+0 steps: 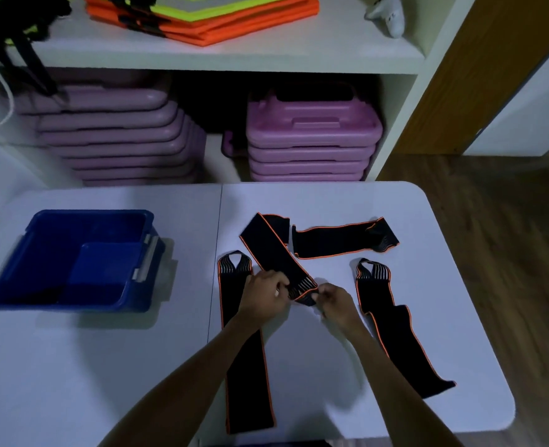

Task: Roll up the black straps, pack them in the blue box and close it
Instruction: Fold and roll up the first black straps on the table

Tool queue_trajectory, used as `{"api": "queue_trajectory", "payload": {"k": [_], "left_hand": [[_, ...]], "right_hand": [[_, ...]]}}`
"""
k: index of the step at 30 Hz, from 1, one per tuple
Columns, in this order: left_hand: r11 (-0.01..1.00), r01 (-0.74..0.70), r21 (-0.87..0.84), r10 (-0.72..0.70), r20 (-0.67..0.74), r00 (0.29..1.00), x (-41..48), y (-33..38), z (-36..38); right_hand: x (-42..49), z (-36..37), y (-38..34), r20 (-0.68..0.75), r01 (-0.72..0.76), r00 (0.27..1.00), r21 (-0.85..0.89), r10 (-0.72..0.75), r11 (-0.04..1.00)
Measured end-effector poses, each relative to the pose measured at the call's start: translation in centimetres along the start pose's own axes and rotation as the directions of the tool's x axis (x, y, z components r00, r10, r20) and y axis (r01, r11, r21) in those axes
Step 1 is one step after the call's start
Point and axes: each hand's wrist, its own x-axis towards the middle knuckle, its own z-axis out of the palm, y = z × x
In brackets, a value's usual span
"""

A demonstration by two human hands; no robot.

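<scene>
Several black straps with orange edges lie on the white table [105,366]. My left hand [263,295] and my right hand [334,301] both pinch the near end of the middle strap [266,246], which runs diagonally away to the upper left. A long strap [244,366] lies under my left forearm. Another strap [395,333] lies to the right, and one more [337,240] lies across the far side. The blue box [73,262] stands open at the left, with its lid [105,269] resting inside it.
Behind the table a white shelf unit [234,56] holds stacks of purple cases [312,137] and folded orange and yellow vests [202,14]. Wooden floor [508,237] lies beyond the table's right edge.
</scene>
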Motion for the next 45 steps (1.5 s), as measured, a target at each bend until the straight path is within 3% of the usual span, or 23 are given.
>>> {"api": "queue_trajectory", "payload": {"k": [3, 6, 9, 12, 17, 21, 24, 28, 32, 36, 38, 40, 43, 45], "left_hand": [[0.979, -0.103, 0.174, 0.096, 0.049, 0.994, 1.3, -0.1, -0.4], [0.894, -0.286, 0.346, 0.178, 0.314, 0.933, 3.1, 0.1, -1.2], [0.849, -0.399, 0.347, 0.189, 0.504, 0.842, 3.9, 1.0, -0.9], [0.860, -0.404, 0.313, 0.201, 0.519, 0.831, 3.9, 1.4, -0.2], [0.866, -0.396, 0.306, 0.193, 0.525, 0.829, 3.7, 1.3, -0.4], [0.963, -0.228, 0.143, 0.145, 0.440, 0.886, 3.1, 1.1, -0.6], [0.991, -0.084, -0.102, 0.120, 0.422, 0.899, 3.0, 2.1, -1.8], [0.843, 0.158, -0.514, 0.150, 0.507, 0.849, 1.9, 4.1, -4.1], [0.691, 0.198, -0.695, 0.138, 0.396, 0.908, 0.4, 5.0, -5.3], [0.569, 0.188, -0.800, 0.050, 0.261, 0.964, -0.6, 4.8, -6.0], [0.526, 0.199, -0.827, -0.010, 0.228, 0.974, -1.0, 4.4, -6.2], [0.496, 0.208, -0.843, -0.063, 0.203, 0.977, -1.3, 4.0, -6.3], [0.510, 0.201, -0.836, -0.074, 0.190, 0.979, -2.2, 3.4, -6.4], [0.530, 0.197, -0.825, -0.071, 0.188, 0.980, -2.7, 3.3, -6.3]], "right_hand": [[-2.2, -2.2, 1.6, 0.039, 0.002, 0.999, -0.105, 0.002, 0.994], [-3.8, -4.2, 2.4, 0.098, 0.019, 0.995, -0.199, 0.000, 0.980], [-4.8, -5.9, 1.8, 0.081, 0.089, 0.994, -0.310, -0.067, 0.947], [-4.8, -7.0, 0.2, 0.066, 0.195, 0.981, -0.343, -0.184, 0.919], [-4.7, -9.0, -3.4, -0.012, 0.242, 0.967, -0.254, -0.254, 0.936], [-4.1, -10.5, -5.3, 0.007, 0.284, 0.958, -0.151, -0.287, 0.947], [-3.3, -11.7, -7.0, -0.050, 0.297, 0.953, -0.055, -0.299, 0.953], [-1.7, -13.4, -11.0, -0.036, 0.288, 0.957, 0.002, -0.287, 0.958], [-0.4, -14.1, -14.3, -0.023, 0.277, 0.961, 0.136, -0.277, 0.951], [0.6, -12.1, -13.0, 0.033, 0.052, 0.997, 0.398, -0.071, 0.916], [0.5, -9.5, -10.2, 0.063, -0.120, 0.993, 0.420, 0.103, 0.900], [-0.3, -6.4, -7.0, 0.181, -0.271, 0.959, 0.376, 0.216, 0.886], [-1.5, -2.3, -4.3, 0.379, -0.372, 0.891, 0.291, 0.251, 0.882], [-1.6, -0.8, -3.7, 0.363, -0.336, 0.908, 0.335, 0.209, 0.880]]}}
